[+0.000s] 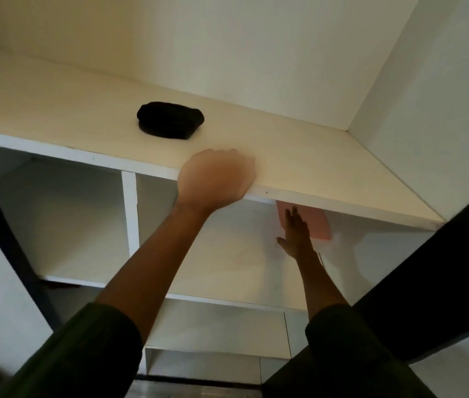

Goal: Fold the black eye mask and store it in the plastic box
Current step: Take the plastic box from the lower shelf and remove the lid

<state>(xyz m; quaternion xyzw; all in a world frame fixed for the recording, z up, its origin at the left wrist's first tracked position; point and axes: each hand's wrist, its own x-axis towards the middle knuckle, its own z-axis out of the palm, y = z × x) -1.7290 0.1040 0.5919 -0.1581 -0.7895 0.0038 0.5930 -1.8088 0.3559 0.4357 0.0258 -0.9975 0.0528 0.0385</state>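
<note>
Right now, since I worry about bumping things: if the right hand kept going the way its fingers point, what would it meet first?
Probably the pink flat object just beyond the fingertips of the right hand, under the upper shelf; depth is unclear.

Eye mask [170,120]: matt black cloth. Shelf [328,168]: smooth matt cream board. Sleeves [89,349]: dark cloth.

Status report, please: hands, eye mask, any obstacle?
Left hand at shelf edge, blurred. Right hand open by pink item below. Eye mask on shelf, untouched.
</note>
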